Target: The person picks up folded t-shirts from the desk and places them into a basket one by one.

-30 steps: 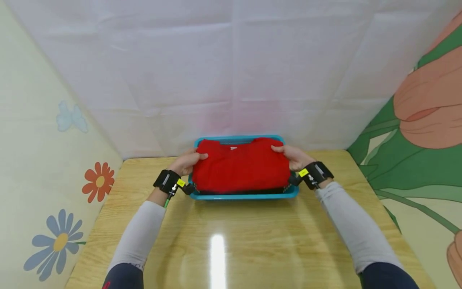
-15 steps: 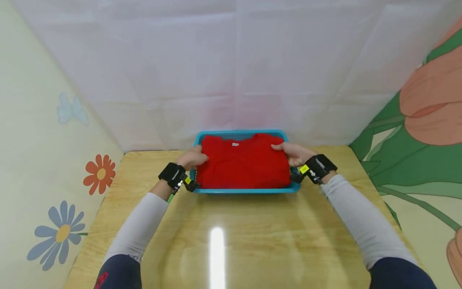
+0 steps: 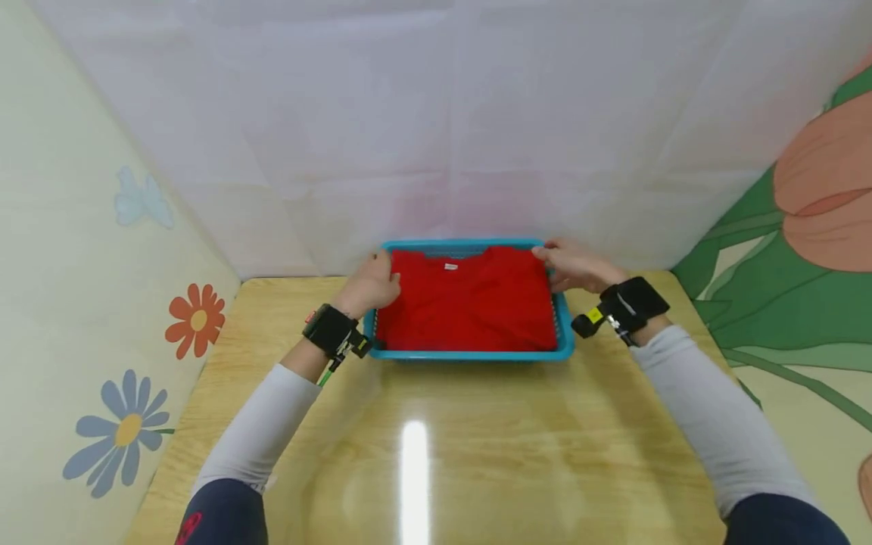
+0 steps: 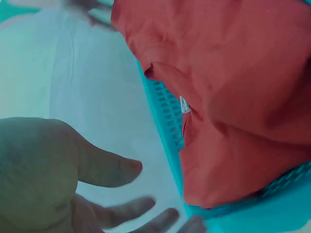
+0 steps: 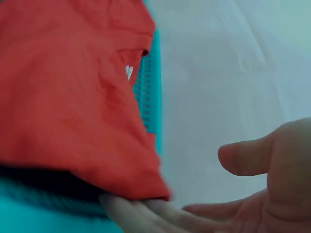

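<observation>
A folded red shirt [image 3: 470, 306] with a small white neck label [image 3: 451, 266] lies in a blue plastic basket [image 3: 470, 355] by the back wall. My left hand [image 3: 371, 286] is at the basket's left side; the left wrist view shows its thumb and fingers spread, apart from the cloth. At the right side, my right hand [image 3: 577, 266] has its fingers [image 5: 160, 216] at the shirt's edge, while its thumb [image 5: 243, 158] stands well away from the fabric. Something black [image 5: 48, 184] shows beneath the shirt in the right wrist view.
The basket stands at the far edge of a wooden table [image 3: 477, 439], against a white sheet [image 3: 341, 136]. Walls painted with flowers flank the table, a red flower [image 3: 197, 321] on the left and a large orange bloom [image 3: 831, 182] on the right.
The red shirt has settled lower into the basket, and its front edge now lies inside the rim. Both hands have let go of the shirt's sides; the right has shifted outward.
</observation>
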The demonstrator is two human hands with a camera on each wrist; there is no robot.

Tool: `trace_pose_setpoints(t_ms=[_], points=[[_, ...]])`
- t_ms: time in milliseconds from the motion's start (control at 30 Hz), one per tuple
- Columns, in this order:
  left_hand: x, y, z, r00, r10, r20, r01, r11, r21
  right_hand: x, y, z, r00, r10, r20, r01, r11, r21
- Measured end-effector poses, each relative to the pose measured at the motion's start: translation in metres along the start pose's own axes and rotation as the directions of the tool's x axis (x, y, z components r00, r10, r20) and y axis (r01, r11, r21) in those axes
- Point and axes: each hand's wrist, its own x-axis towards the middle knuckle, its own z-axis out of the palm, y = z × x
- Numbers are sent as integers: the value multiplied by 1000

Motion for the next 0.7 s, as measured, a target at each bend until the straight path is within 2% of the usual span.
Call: trace_pose_setpoints(t_ms=[33,67,133,200,233,300,400,500,567,600,667,700], points=[[-3,3,2,999,30,-26,-29,999,41,-4,-5,4,997,-39,-69,30,992,-119],[-7,5,4,998,57,-42,-53,996,77,-7,-8,10,987,-92,-135,58,970,-237],[-12,10,9,995,89,-33,-84,987,137,-13,-12,25,957,-204,-205,92,888,-451],[-16,12,16,995,95,15,-96,981,168,-15,-11,42,941,-276,-197,114,804,-584],[-17,12,19,995,82,50,-90,981,174,-15,-9,50,945,-284,-164,130,783,-609],[-19,12,26,992,46,113,-68,978,198,-15,-3,63,964,-252,-85,144,763,-630],[-21,9,36,985,15,170,-56,969,239,-16,7,75,985,-175,4,138,762,-633],[-24,6,39,982,29,186,-73,970,231,-16,11,78,984,-175,39,159,750,-642],[-26,6,34,986,60,157,-91,975,202,-19,10,76,974,-224,30,191,743,-642],[-26,6,30,989,83,121,-106,975,194,-21,7,74,965,-261,12,208,737,-643],[-28,8,20,991,135,19,-136,974,183,-27,-1,70,937,-347,-42,234,713,-661],[-29,9,14,984,171,-47,-159,967,197,-30,-6,67,918,-391,-73,241,693,-679]])
